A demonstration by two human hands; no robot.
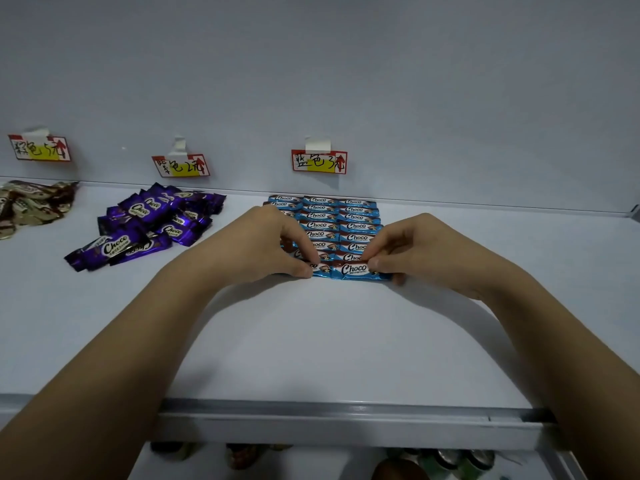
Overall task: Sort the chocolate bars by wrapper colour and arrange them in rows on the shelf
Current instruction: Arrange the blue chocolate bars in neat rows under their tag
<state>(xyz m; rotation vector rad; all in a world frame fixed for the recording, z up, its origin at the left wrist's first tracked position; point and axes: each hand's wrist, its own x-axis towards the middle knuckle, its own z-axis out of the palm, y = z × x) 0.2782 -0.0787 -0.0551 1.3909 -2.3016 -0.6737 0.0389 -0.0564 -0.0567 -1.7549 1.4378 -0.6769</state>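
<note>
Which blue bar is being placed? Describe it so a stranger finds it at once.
On the white shelf, find the blue-wrapped grid under the rightmost wall label. The bar lies in its nearest row, pinched by the right hand.

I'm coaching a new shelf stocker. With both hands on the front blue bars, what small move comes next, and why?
Probably nudge the front blue bar back flush against its row, then let go. Both the left hand and right hand pinch it, and the purple bars lie unsorted.
</note>
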